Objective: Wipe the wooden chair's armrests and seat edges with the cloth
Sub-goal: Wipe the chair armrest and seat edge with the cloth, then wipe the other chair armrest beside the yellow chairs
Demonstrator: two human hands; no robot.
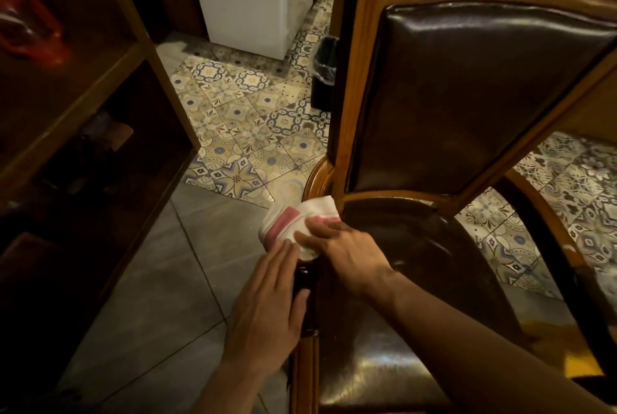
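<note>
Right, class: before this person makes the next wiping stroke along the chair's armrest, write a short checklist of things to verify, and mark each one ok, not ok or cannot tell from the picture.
1. Cloth lies on the armrest, at its rear end near the backrest: ok.
2. Right hand presses on the cloth: ok.
3. Left hand rests flat on the armrest in front of the cloth, in the path of a forward stroke: not ok.
4. Cloth is clean enough to go on: cannot tell; only its white and pink top shows.
5. Far armrest already wiped: cannot tell.
6. Seat free of loose things: ok.
</note>
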